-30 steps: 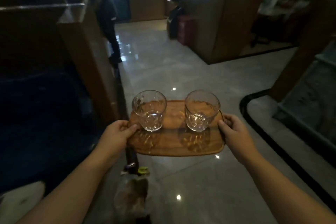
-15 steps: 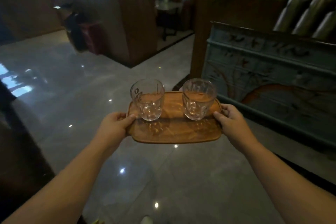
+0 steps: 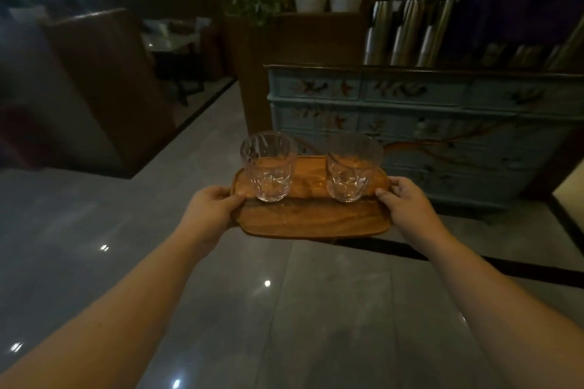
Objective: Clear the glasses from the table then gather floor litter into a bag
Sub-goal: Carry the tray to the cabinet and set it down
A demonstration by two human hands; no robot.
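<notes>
A wooden tray [image 3: 311, 218] is held level in front of me above a glossy grey floor. Two clear cut-glass tumblers stand upright on it: the left glass [image 3: 269, 166] and the right glass [image 3: 350, 166], apart from each other. My left hand [image 3: 212, 203] grips the tray's left edge, thumb on top. My right hand [image 3: 407, 203] grips the right edge the same way. Both bare forearms reach in from the bottom corners. No litter or bag shows in this view.
A blue painted chest of drawers [image 3: 426, 123] stands just beyond the tray on the right. A brown booth seat back [image 3: 104, 82] is at the left, with a table [image 3: 172, 41] behind it. White plant pots [image 3: 328, 3] sit on a wooden partition. A black floor strip [image 3: 442, 257] runs below the chest.
The view has swung right with the tray: the open floor and a bag by my feet left the view, and the blue chest now sits straight ahead. Both hands kept their grip.
</notes>
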